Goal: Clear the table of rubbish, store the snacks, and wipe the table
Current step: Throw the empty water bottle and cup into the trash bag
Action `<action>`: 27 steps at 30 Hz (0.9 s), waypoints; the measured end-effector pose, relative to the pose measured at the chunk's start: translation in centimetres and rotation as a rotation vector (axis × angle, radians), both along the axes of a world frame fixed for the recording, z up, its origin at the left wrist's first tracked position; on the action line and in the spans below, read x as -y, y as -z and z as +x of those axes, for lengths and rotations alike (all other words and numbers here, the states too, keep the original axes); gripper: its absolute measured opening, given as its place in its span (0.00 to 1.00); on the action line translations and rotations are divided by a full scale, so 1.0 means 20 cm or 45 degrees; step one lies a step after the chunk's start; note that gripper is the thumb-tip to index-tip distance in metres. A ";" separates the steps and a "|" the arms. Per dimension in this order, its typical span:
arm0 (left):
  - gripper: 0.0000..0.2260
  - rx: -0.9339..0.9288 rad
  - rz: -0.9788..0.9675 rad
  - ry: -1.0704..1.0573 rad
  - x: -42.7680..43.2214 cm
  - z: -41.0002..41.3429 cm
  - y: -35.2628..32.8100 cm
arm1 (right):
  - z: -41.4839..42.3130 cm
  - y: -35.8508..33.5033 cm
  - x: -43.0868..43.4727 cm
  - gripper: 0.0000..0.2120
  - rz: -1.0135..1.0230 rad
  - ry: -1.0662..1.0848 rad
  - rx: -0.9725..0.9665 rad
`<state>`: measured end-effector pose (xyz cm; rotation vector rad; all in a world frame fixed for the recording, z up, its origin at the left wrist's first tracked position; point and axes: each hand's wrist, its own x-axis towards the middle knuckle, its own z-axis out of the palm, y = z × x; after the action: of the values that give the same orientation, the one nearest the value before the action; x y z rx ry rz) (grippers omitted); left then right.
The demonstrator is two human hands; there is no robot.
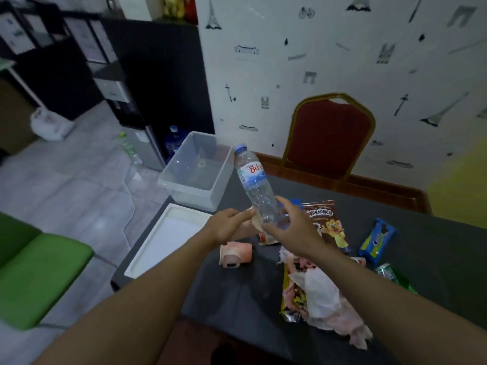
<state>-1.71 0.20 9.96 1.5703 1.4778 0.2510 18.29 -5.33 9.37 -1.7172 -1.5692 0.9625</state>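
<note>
A clear plastic water bottle [255,181] with a blue cap tilts up to the left above the dark grey table [237,293]. My right hand [287,227] grips its lower end. My left hand [229,225] touches the bottle's base with its fingertips. On the table lie a brown Koko Krunch packet [326,222], a blue snack packet [377,239], a green wrapper [392,275], a pink-and-white small carton [235,255], and a heap of crumpled tissue over a yellow wrapper [319,299].
A clear plastic tub [195,169] stands at the table's far left corner, with a white lid or tray [163,241] in front of it. A red chair [329,135] stands behind the table. Green seat [34,272] at left; a water dispenser and blue jugs on the floor.
</note>
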 end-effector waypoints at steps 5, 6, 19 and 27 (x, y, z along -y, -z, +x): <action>0.19 0.224 -0.138 -0.182 0.11 -0.11 -0.01 | -0.11 0.02 -0.09 0.31 0.036 -0.114 0.004; 0.15 0.259 -0.159 -0.174 0.13 -0.14 -0.01 | -0.13 0.03 -0.10 0.32 0.043 -0.146 0.009; 0.28 -0.336 0.225 -0.208 0.17 -0.78 -0.01 | -0.75 -0.07 -0.21 0.34 0.053 -0.316 -0.073; 0.25 -0.489 0.278 -0.295 0.14 -1.42 -0.01 | -1.27 -0.02 -0.33 0.39 0.001 -0.331 0.033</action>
<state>-30.19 -2.61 10.08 1.6839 1.9926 0.2607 -7.11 1.36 9.86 -1.5560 -1.8418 1.0668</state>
